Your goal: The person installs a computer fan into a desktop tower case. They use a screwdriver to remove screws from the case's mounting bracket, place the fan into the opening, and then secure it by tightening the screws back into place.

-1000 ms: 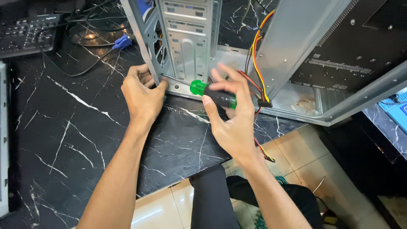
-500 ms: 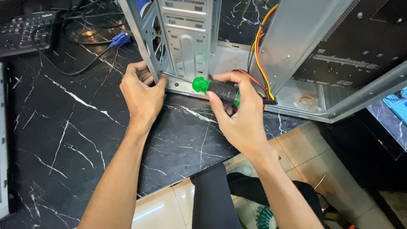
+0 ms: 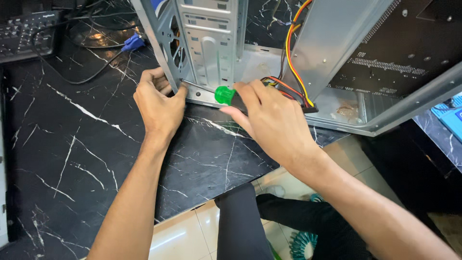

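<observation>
An open grey metal computer case point(image 3: 211, 43) lies on a black marble-patterned table point(image 3: 72, 144). My right hand point(image 3: 274, 120) grips a screwdriver with a green and black handle point(image 3: 224, 95); its metal shaft point(image 3: 197, 87) points left along the case's lower front edge. My left hand point(image 3: 159, 103) rests against the case's front corner, its fingertips at the shaft's tip. Red, yellow and black wires point(image 3: 293, 53) run down inside the case behind my right hand.
A black keyboard point(image 3: 26, 33) sits at the far left, with black cables and a blue plug point(image 3: 132, 43) beside it. A black side panel point(image 3: 399, 53) leans at the right. Below the table edge are my dark-trousered legs point(image 3: 245, 226) over a tiled floor.
My right hand has turned on the screwdriver, and the shaft now lies flatter, reaching left to my left fingertips. My left hand has stayed at the case corner.
</observation>
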